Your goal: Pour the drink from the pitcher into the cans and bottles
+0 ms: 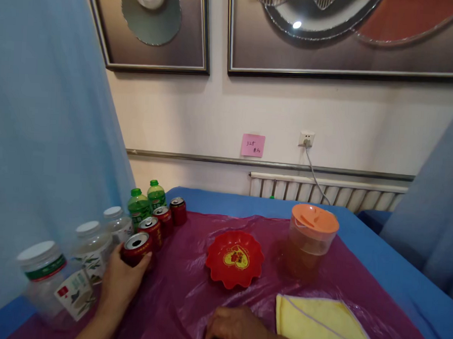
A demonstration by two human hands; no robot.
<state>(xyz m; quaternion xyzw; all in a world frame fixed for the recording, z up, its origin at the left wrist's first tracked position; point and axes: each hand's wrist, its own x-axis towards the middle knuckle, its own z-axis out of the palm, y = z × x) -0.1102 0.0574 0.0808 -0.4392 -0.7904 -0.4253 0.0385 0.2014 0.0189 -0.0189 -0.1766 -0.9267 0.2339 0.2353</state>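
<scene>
My left hand [121,281] is wrapped around the nearest red drink can [136,247], thumb on its right side. The can stands upright at the front of a row with several more red cans [163,221] behind it. My right hand [237,328] rests low on the purple plastic sheet [182,293] with its fingers curled in. Whatever those fingers may hold is hidden. Ahead of this hand lies a red scalloped dish [216,250] with a yellow print, and a folded yellow cloth [317,321] is just to its right.
Clear jars with white lids [40,281] line the left side, with two green bottles [138,205] behind them. A clear pitcher with an orange lid [312,234] holds liquid at the right. Beyond the blue-covered table [217,202] are a radiator [347,191] and wall.
</scene>
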